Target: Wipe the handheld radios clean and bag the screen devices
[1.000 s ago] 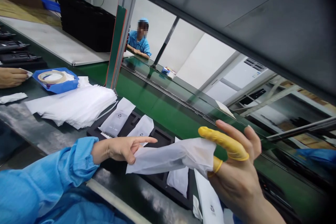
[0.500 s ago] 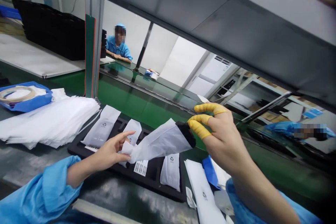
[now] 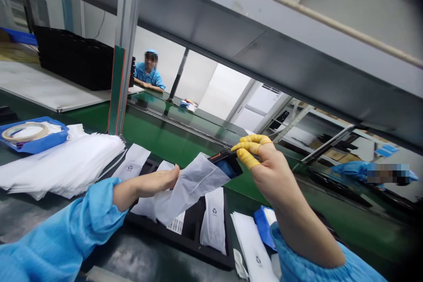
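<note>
My left hand (image 3: 157,182) is closed on the lower end of a white translucent bag (image 3: 190,185), held in the air above a black tray (image 3: 194,224). My right hand (image 3: 264,163), with yellow finger cots on thumb and forefinger, pinches a small black device (image 3: 225,163) with an orange edge at the bag's mouth. The device sticks partly out of the bag. Both my sleeves are light blue.
The black tray holds several filled white bags (image 3: 214,220). A stack of empty white bags (image 3: 66,163) lies to the left, beside a blue tray with a tape roll (image 3: 24,131). A green conveyor (image 3: 185,139) runs behind. A person in blue (image 3: 148,75) sits far back; another is at right.
The bag has dropped back along the device, which now shows more at the mouth. My left hand has shifted up along the bag and closed round it. The view has tilted upward.
</note>
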`<state>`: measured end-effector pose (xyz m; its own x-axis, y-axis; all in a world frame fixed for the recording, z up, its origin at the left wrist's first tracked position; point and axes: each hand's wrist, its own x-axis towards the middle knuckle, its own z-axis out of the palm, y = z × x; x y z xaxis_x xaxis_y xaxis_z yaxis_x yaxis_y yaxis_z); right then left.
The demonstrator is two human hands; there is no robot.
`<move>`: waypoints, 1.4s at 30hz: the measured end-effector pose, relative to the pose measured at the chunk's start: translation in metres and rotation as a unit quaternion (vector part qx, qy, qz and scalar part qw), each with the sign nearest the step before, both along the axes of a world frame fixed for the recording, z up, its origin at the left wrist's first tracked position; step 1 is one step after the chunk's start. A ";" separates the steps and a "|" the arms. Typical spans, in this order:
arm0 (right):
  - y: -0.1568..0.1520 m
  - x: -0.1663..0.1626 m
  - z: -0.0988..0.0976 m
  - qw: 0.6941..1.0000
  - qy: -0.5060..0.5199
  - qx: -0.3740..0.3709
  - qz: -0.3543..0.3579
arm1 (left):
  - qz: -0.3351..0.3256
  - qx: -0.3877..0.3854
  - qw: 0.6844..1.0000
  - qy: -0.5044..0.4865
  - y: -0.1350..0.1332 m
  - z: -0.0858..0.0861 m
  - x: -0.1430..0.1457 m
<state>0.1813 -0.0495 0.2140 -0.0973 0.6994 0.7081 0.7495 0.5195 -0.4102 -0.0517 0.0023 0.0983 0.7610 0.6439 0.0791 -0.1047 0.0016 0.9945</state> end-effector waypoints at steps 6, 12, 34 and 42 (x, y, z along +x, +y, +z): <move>-0.010 0.000 0.011 1.000 0.013 -0.024 0.012 | -0.075 -0.119 0.990 -0.029 -0.006 -0.001 0.014; -0.014 0.007 0.011 0.996 -0.003 -0.024 -0.082 | 0.021 -0.084 0.994 -0.072 -0.006 -0.007 0.015; 0.018 -0.005 -0.025 0.985 -0.082 -0.149 0.017 | 0.129 0.074 0.986 -0.070 -0.012 0.022 0.063; 0.015 0.027 -0.043 0.983 0.168 -0.075 -0.013 | 0.275 0.076 0.953 -0.105 -0.002 0.019 0.093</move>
